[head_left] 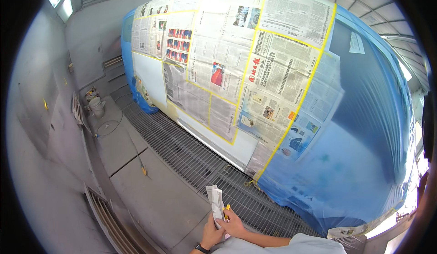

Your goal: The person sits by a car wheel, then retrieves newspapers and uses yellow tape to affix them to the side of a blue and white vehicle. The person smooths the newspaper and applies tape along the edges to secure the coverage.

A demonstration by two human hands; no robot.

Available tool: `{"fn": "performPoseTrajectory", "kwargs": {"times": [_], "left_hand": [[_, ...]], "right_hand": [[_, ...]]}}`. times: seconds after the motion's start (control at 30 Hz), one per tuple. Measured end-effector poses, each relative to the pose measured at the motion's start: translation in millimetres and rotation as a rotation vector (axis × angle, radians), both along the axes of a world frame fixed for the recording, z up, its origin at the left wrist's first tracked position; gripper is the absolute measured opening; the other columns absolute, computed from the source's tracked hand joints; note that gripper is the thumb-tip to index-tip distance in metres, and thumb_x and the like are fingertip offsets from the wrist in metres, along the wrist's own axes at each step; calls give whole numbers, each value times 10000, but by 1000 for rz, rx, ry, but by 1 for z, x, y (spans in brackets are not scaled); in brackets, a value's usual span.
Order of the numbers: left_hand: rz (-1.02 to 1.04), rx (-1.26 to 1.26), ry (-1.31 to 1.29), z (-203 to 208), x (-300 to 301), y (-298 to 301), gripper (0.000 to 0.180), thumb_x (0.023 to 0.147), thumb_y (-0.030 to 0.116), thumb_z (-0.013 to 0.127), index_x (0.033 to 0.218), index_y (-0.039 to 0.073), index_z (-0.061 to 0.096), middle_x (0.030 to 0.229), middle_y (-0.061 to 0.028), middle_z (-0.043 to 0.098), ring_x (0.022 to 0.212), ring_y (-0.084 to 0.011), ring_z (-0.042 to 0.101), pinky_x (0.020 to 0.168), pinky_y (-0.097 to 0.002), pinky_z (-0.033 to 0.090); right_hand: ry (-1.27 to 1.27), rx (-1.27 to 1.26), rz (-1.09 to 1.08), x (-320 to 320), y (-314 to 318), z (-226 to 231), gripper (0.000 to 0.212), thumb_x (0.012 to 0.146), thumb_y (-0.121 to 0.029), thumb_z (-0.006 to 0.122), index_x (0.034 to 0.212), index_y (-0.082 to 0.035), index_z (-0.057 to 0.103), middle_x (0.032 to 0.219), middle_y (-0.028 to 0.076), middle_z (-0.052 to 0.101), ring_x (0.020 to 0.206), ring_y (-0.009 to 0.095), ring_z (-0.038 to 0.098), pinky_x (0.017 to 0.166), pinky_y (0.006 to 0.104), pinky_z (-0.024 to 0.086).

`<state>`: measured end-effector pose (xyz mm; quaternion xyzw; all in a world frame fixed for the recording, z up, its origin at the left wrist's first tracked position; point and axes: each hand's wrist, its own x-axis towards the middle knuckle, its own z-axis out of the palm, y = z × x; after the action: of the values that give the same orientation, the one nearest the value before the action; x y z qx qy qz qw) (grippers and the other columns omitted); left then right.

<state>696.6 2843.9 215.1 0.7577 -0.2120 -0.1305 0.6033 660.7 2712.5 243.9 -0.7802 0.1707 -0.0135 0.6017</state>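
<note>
Near the lower edge, my left hand is closed around a folded strip of whitish printed paper, which stands upright out of the fingers. My right hand is beside it, its fingers against the paper's lower part. A small yellow object with a dark part shows at the right fingers; its kind is too small to make out. Beyond my hands stands a large vehicle body, covered with newspaper sheets joined by yellow masking tape and with blue plastic film.
A floor grating runs along the vehicle's lower edge. At left, a thin hose lies on the grey floor near a whitish bucket. A slatted metal panel leans along the left wall. A bare white panel strip shows below the newspaper.
</note>
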Motion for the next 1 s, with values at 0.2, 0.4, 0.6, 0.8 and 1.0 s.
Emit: {"fn": "performPoseTrajectory", "kwargs": {"times": [0.2, 0.4, 0.6, 0.8, 1.0], "left_hand": [[14, 41, 46, 0, 2, 5, 679, 850, 221, 726, 1434, 23, 441, 1076, -283, 712, 984, -482, 693, 814, -505, 563], [-5, -11, 21, 2, 6, -1, 645, 854, 224, 714, 1415, 29, 461, 1063, -288, 711, 963, -494, 688, 799, -524, 562], [-8, -10, 41, 3, 3, 7, 652, 854, 204, 698, 1430, 28, 447, 1075, -287, 709, 972, -482, 695, 807, -511, 563], [-19, -3, 73, 3, 3, 13, 686, 844, 133, 667, 1467, 14, 406, 1098, -293, 702, 998, -458, 707, 825, -469, 565], [-16, 8, 47, -1, -1, 16, 697, 848, 127, 661, 1474, -5, 385, 1080, -291, 708, 976, -456, 713, 806, -468, 568]], "right_hand": [[15, 27, -32, 3, 6, 2, 425, 900, -241, 758, 1228, 5, 646, 1098, 106, 560, 939, 210, 624, 769, 356, 539], [-50, -72, -33, 2, 1, 3, 435, 908, -181, 735, 1302, -26, 633, 1118, 99, 533, 728, 181, 635, 495, 305, 532], [-51, -51, -59, 0, 7, -6, 432, 887, -202, 768, 1257, -17, 644, 1037, 82, 559, 920, 179, 584, 805, 337, 499], [-49, -62, -46, 0, 13, -9, 461, 886, -193, 770, 1297, -33, 636, 1052, 76, 564, 940, 176, 593, 822, 336, 504], [-18, -65, -33, -5, 14, -15, 443, 910, -167, 754, 1310, -24, 630, 1068, 64, 569, 947, 157, 602, 835, 322, 511]]}}
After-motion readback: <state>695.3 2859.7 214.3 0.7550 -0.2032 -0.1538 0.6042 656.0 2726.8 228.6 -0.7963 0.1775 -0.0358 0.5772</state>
